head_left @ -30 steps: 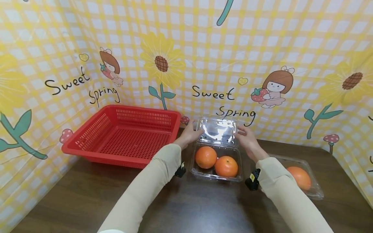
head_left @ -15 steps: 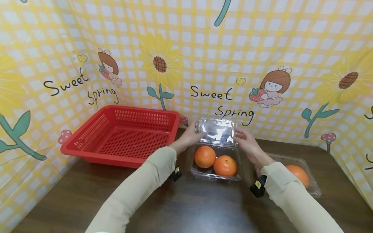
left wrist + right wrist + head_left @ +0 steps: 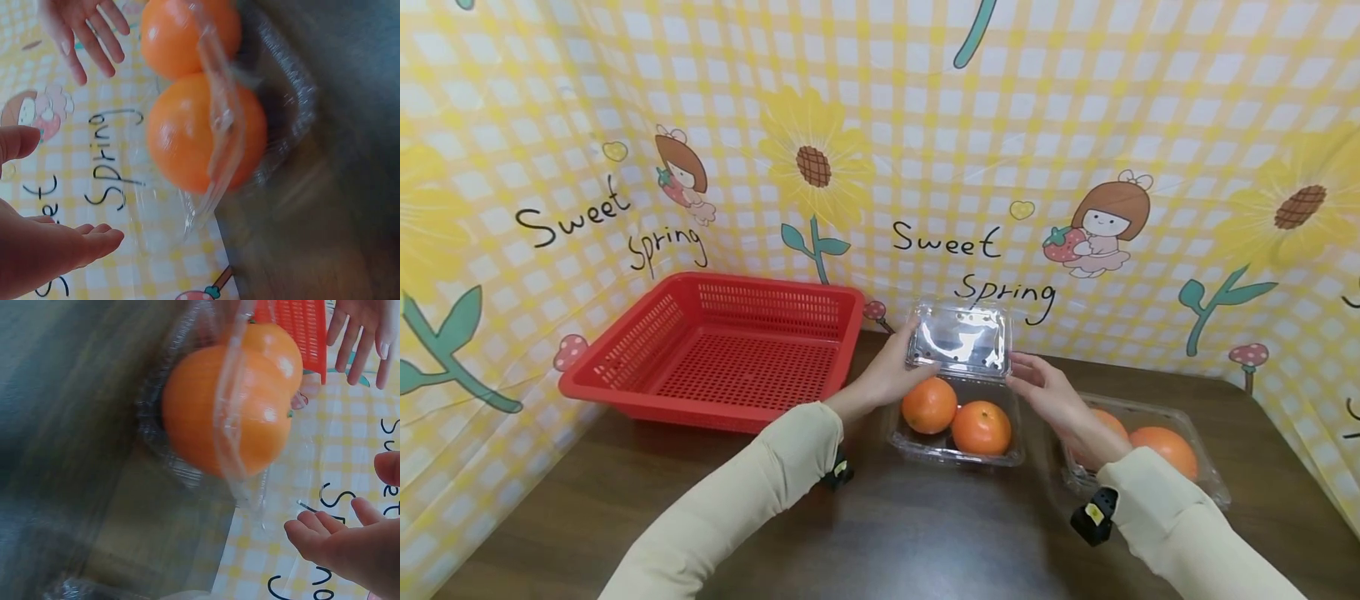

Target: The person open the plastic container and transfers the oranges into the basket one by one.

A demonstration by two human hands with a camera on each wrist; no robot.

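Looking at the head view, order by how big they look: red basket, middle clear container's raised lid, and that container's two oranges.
1. Red perforated basket
2. Raised clear lid
3. Left orange and right orange: too alike to rank.

The right wrist (image 3: 1090, 437) hides part of one orange (image 3: 1111, 419). Whether the left hand (image 3: 891, 369) or right hand (image 3: 1048, 392) touches the clear lid (image 3: 961, 340) is unclear. The right wrist view's top edge crops the red basket (image 3: 304, 328); its counter (image 3: 81, 437) is blurred.
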